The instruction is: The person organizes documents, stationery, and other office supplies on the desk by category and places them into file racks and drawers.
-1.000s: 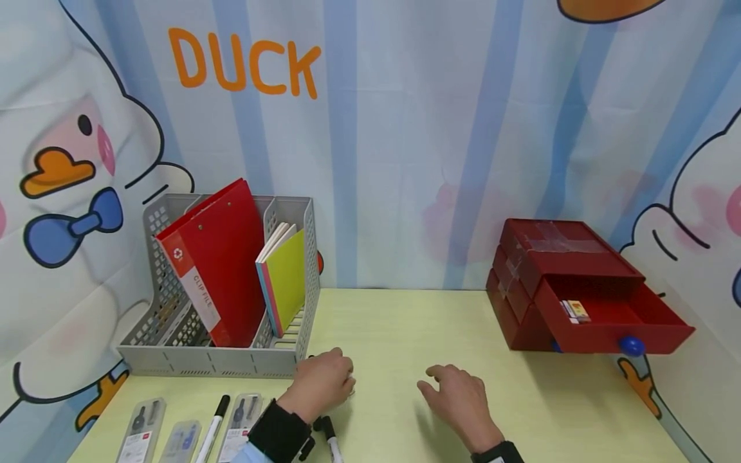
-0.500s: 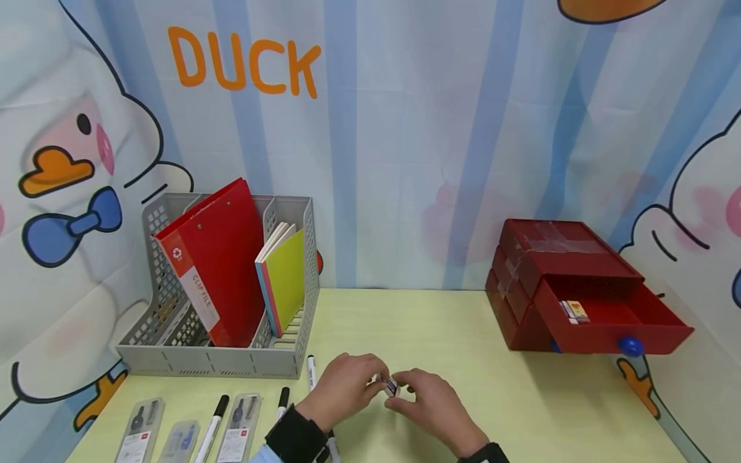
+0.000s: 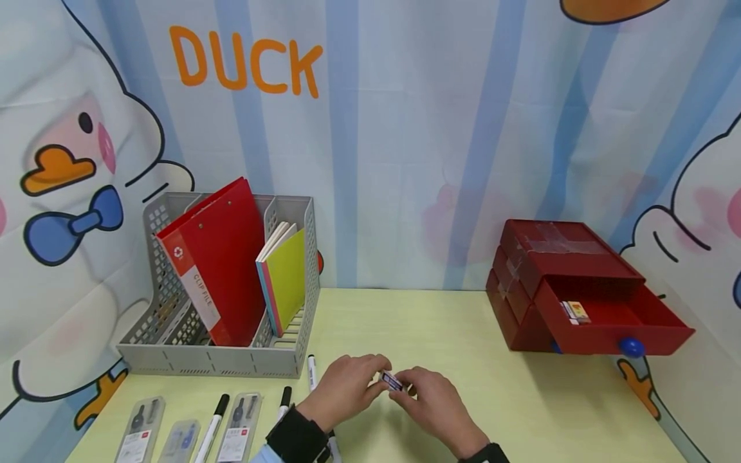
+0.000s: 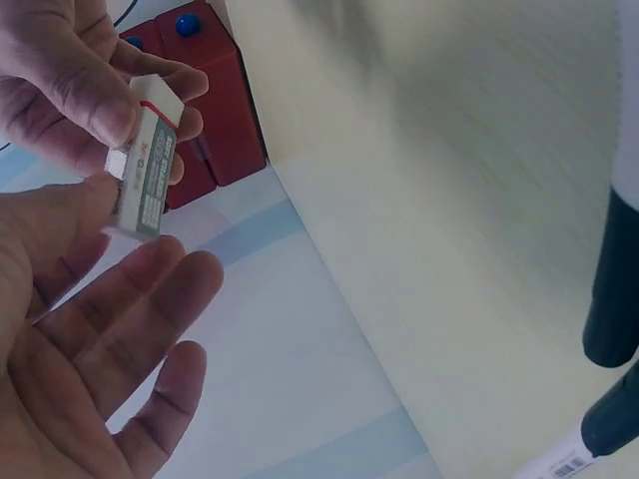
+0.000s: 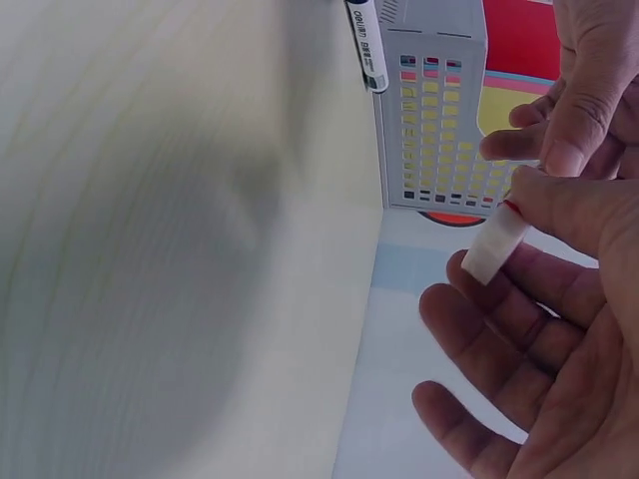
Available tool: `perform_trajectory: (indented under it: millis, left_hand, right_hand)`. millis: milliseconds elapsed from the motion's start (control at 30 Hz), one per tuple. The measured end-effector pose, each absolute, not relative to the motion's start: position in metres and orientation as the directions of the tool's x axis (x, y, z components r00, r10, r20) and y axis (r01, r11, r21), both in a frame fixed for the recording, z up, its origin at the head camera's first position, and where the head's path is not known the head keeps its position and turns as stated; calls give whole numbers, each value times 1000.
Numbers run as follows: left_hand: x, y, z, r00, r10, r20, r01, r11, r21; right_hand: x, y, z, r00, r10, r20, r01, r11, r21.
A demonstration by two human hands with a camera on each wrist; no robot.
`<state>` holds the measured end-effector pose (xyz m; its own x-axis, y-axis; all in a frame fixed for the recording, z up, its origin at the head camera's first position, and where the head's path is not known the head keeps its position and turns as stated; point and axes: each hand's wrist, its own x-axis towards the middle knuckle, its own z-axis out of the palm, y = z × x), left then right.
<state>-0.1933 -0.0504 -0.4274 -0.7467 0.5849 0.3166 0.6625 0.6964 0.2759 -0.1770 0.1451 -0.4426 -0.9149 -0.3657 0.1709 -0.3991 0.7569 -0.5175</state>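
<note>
A small white eraser (image 3: 391, 381) in a printed paper sleeve is held between both hands above the table. My left hand (image 3: 347, 389) pinches one end, and my right hand (image 3: 434, 405) grips the other with thumb and fingers. Seen from the left wrist, the eraser (image 4: 150, 165) shows its dark printed sleeve, a red line and a bare white end by the right fingers. From the right wrist, that bare end of the eraser (image 5: 494, 247) sticks out past the right thumb, while the left fingers partly hide the rest.
A grey organizer (image 3: 208, 361) at left holds a red clip file (image 3: 226, 270) and notebooks (image 3: 288, 270). Red drawers (image 3: 570, 251) stand right, one pulled out with small boxes (image 3: 575, 312) inside. Several markers (image 3: 213, 427) and clear plastic cases (image 3: 238, 427) lie in front.
My left hand has moved right from near the organizer's corner, bringing the eraser. My right hand has come left and taken hold of it. The eraser has turned slightly since half a second ago.
</note>
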Motion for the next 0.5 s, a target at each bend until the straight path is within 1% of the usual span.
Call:
perform_trajectory:
  millis: [167,300,500]
  left_hand:
    - [-195,-54,-429,-781,558,279,620,746,243]
    - [-195,-58,-429,-810,520,270,571,803,167]
    - [-193,-64,-432,-885,399,238,426,902,73]
  right_hand:
    - [-177,147,-440,-938,-315,145,-346,806,-480]
    - [-177,150,-441,-951,-267,157,-309,848,-431]
    - [-179,156,-438,-962,-205,182,-262,885,-385]
